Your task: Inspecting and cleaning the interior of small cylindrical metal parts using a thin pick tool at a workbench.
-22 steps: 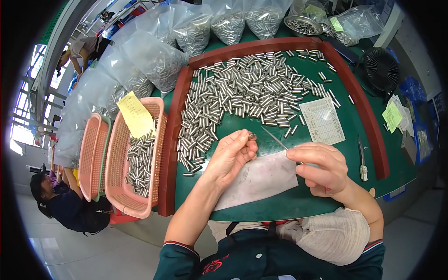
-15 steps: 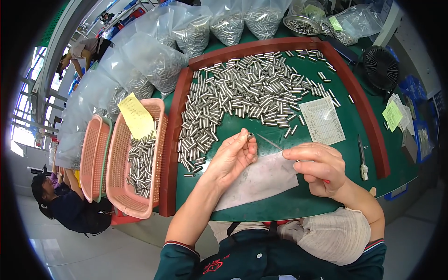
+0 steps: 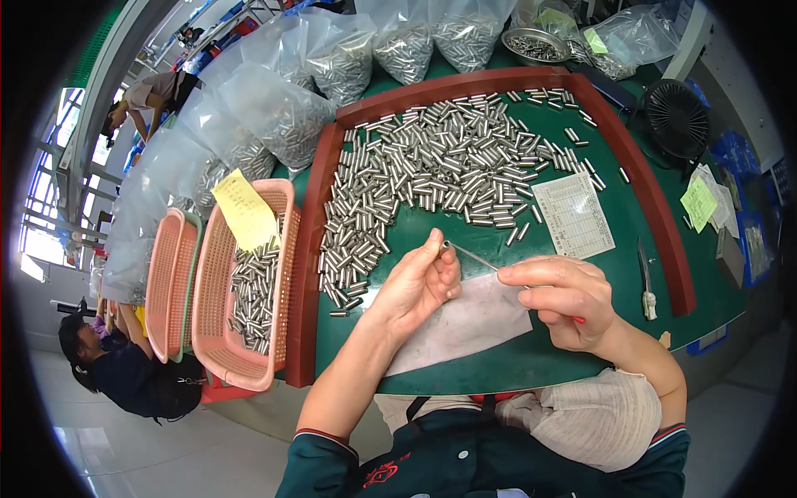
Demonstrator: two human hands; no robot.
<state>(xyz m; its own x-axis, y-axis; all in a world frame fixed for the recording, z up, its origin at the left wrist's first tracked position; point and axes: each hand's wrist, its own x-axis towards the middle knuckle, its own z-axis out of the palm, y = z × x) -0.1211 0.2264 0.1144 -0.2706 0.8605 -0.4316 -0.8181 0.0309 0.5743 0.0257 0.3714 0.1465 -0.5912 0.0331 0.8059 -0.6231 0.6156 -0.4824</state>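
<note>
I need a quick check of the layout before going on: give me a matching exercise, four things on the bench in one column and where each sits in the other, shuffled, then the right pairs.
Things:
1. thin rod
2. yellow note
3. printed sheet
4. black fan

Places:
A. outside the red frame, at the far right of the bench
B. on the green mat, right of the heap of metal tubes
C. on the pink basket's far end
D. between the left hand and the right hand

Pairs: 1-D, 2-C, 3-B, 4-A
</note>
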